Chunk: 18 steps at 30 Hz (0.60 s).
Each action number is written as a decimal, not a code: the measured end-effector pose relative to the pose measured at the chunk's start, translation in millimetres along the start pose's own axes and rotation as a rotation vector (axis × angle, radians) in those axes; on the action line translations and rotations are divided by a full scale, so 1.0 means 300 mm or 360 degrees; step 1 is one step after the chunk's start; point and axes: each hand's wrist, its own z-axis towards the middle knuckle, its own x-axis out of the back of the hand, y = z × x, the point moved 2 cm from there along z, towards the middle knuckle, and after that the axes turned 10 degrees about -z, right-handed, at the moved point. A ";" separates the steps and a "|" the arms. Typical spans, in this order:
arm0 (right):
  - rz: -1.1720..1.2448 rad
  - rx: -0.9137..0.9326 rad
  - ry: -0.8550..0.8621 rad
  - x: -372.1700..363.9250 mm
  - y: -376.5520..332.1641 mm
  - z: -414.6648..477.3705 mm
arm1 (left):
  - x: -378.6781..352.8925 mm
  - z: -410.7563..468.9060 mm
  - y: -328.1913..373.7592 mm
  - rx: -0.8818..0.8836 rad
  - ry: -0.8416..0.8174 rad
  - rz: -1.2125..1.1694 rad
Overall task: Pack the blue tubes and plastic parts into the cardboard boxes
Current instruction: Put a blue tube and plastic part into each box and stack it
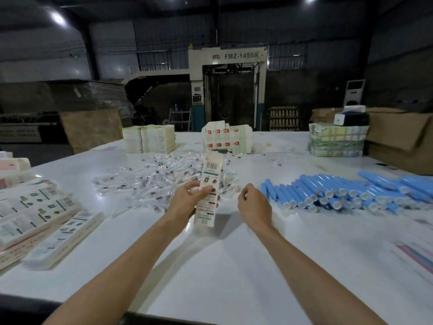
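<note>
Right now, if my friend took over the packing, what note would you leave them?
Left hand holds one cardboard box upright, with its top flap open.
Right hand is empty, fingers loosely curled, near the blue tubes.
Plastic parts lie heaped behind the held box.
Done: a stack of boxes lies at the left. Whether they are filled cannot be seen.
Left: many tubes and parts still to pack.
</note>
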 end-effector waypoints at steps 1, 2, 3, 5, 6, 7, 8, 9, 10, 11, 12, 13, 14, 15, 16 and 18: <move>-0.0122 0.0039 -0.0020 0.004 0.031 0.025 | -0.013 0.006 -0.030 0.0040 0.0022 -0.0062; -0.0271 0.0086 -0.0062 0.003 0.064 0.049 | -0.019 0.011 -0.054 0.0076 0.0043 -0.0129; -0.0421 0.0130 -0.0115 -0.001 0.097 0.070 | -0.020 0.014 -0.074 0.0101 0.0065 -0.0192; -0.0672 0.0211 -0.0228 -0.018 0.155 0.099 | -0.010 0.017 -0.099 0.0121 0.0103 -0.0296; -0.0763 0.0241 -0.0270 -0.030 0.175 0.109 | -0.001 0.020 -0.105 0.0125 0.0104 -0.0339; -0.0844 0.0269 -0.0299 -0.042 0.187 0.114 | 0.010 0.021 -0.111 0.0128 0.0091 -0.0378; -0.0912 0.0301 -0.0324 -0.054 0.195 0.114 | 0.021 0.023 -0.115 0.0128 0.0069 -0.0406; -0.0959 0.0335 -0.0352 -0.068 0.198 0.110 | 0.030 0.023 -0.118 0.0130 0.0048 -0.0408; -0.0998 0.0357 -0.0368 -0.079 0.198 0.104 | 0.038 0.022 -0.119 0.0131 0.0034 -0.0387; -0.1031 0.0362 -0.0353 -0.081 0.195 0.098 | 0.044 0.020 -0.120 0.0131 0.0025 -0.0361; -0.1054 0.0343 -0.0317 -0.076 0.191 0.091 | 0.046 0.019 -0.120 0.0132 0.0019 -0.0350; -0.1078 0.0332 -0.0279 -0.068 0.188 0.084 | 0.045 0.018 -0.121 0.0133 0.0015 -0.0352; -0.1111 0.0340 -0.0252 -0.058 0.181 0.073 | 0.042 0.019 -0.121 0.0136 0.0015 -0.0354; -0.1144 0.0349 -0.0230 -0.046 0.175 0.062 | 0.039 0.020 -0.121 0.0138 0.0015 -0.0349; -0.1190 0.0351 -0.0214 -0.030 0.170 0.047 | 0.034 0.021 -0.122 0.0140 0.0011 -0.0340; -0.1273 0.0331 -0.0193 0.002 0.166 0.014 | 0.027 0.021 -0.123 0.0148 -0.0001 -0.0326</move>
